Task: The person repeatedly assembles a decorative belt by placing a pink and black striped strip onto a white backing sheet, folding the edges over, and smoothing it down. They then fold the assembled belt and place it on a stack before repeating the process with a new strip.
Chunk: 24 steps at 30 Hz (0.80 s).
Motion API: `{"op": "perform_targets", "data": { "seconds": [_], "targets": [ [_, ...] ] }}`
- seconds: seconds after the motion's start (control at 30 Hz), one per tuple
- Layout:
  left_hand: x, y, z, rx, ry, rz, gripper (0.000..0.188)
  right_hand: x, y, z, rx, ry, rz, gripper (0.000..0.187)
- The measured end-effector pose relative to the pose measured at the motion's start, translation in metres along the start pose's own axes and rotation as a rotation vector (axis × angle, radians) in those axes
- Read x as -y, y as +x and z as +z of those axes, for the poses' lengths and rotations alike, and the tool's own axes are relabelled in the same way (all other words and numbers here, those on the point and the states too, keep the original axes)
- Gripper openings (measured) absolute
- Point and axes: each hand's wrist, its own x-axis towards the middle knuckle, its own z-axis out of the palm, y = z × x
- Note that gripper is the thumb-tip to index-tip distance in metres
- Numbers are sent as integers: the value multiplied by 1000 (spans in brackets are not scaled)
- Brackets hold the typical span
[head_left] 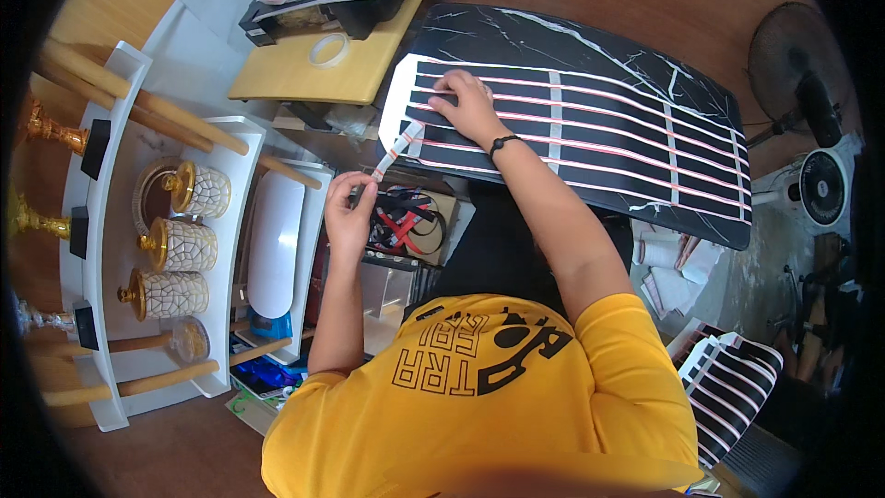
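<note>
In the head view, the striped bands (608,132) already lie in rows along the black table (461,29), under pale cross strips (555,129). Your left hand (347,212) pinches a short strip (396,152), not yet flat; whether your right hand (468,109), apart, grips them, I can't tell.

Wearer in yellow T-shirt (535,410), lower centre of frame. Short sleeves (627,337), forearms (564,235) bare. Chest: black print (509,337), outlined block letters plus solid rounded shapes. Right wrist, upper centre: thin black bracelet (499,142), small dark bead.
</note>
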Motion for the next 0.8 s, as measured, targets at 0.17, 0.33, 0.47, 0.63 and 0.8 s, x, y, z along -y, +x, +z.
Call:
{"op": "perform_targets", "data": {
  "seconds": [0.17, 0.33, 0.47, 0.63, 0.8],
  "targets": [
    [8, 12, 15, -64, -124, -33, 8, -2, -21, -12, 208, -131, -188, 19],
    [1, 15, 3, -128, -68, 57, 6, 7, -25, 1, 225, -232, -77, 18],
    [-14, 7, -8, -89, 43, 63, 8, 6, -20, 3, 242, -207, -33, 17],
    [-42, -22, -25, -39, 109, 163, 13, 5, -17, 9, 202, -194, 9, 18],
    [-45, -20, -43, -124, 34, 86, 8, 12, -13, 0, 145, -49, 2, 22]
  ]
}}
